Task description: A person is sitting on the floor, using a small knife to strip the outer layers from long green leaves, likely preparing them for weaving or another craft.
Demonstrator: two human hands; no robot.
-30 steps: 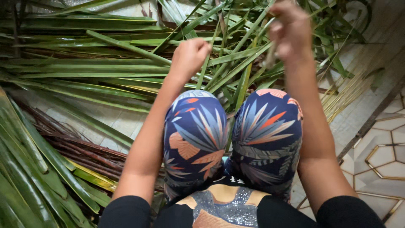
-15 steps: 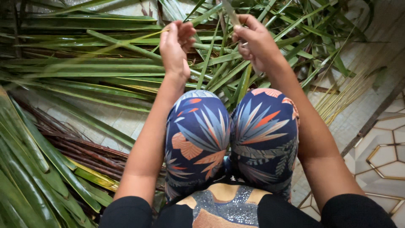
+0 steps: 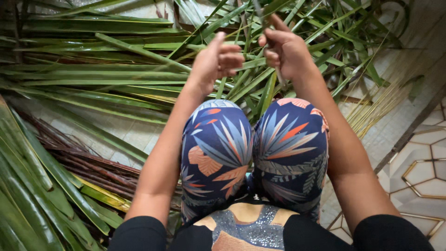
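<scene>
The thin strip (image 3: 260, 11) leaves the top edge; the right hand (image 3: 288, 53) hides its lower part.

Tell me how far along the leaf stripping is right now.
Done, apparently: a bundle of thin pale ribs lies on the floor at right. In hand: the right hand pinches a narrow strip, the left hand closed beside it. Left: many green palm leaves still spread around.

Two bare hands were raised above two knees in navy leaf-patterned fabric: a left hand (image 3: 218, 60) and a right hand (image 3: 285, 51). Long green palm leaves (image 3: 93, 76) lay across the floor, too many to count. One bundle of dark reddish-brown stalks (image 3: 88, 162) lay at the left.
</scene>
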